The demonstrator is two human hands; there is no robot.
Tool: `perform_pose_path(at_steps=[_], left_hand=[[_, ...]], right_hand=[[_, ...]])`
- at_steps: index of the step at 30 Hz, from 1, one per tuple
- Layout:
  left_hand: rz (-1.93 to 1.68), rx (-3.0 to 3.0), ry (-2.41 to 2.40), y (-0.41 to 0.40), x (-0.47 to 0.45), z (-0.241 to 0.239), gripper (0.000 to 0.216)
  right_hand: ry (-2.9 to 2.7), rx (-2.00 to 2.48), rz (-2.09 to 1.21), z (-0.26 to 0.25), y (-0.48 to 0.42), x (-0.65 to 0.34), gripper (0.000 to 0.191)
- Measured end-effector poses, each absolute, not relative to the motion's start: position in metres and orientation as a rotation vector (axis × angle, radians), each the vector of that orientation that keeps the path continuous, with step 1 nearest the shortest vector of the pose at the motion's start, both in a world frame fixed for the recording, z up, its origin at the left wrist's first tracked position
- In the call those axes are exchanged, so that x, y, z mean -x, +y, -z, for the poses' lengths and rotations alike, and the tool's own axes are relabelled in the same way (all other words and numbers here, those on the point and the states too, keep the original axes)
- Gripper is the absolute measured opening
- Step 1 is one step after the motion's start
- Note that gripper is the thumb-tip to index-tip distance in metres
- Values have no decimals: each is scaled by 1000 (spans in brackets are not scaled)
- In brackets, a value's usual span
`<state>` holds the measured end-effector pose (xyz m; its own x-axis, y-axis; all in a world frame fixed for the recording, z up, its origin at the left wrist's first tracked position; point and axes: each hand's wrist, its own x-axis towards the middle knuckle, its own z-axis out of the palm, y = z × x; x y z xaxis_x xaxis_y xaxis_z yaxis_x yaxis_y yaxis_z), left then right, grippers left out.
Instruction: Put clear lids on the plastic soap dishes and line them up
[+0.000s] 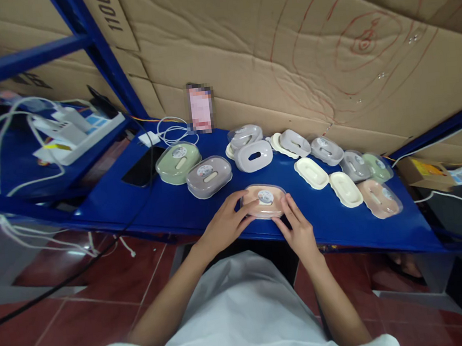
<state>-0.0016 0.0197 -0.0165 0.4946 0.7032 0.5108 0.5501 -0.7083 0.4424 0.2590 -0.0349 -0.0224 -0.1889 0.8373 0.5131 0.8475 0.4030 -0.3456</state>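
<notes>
A pink oval box (268, 208) with a clear cover and a round sticker on top is between my hands at the table's near edge. My left hand (228, 223) grips its left end, with the thumb along the near side. The fingers of my right hand (299, 226) press against its right end. Just beyond are a covered grey-brown box (210, 182), a covered green box (178, 167) and a pale grey oval lid (255, 159) with a slot. Two cream oval trays (312, 173) lie to the right.
More covered boxes, including another pink one (381, 201), stand at the blue table's (168, 207) right side. A dark phone (137, 169) and a white charger (150, 138) with cable lie left. A lit phone (200, 109) leans on the cardboard wall (234, 46). Blue metal posts (105, 59) frame the table.
</notes>
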Motion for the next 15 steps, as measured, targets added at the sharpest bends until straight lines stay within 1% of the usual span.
perform_pose_path(at_steps=[7, 15], left_hand=[[-984, -2485, 1055, 19, 4, 15, 45], [-1000, -2524, 1071, 20, 1, 14, 39]], right_hand=[[-2025, 1436, 36, 21, -35, -259, 80], [-2008, 1417, -33, 17, -34, -261, 70]])
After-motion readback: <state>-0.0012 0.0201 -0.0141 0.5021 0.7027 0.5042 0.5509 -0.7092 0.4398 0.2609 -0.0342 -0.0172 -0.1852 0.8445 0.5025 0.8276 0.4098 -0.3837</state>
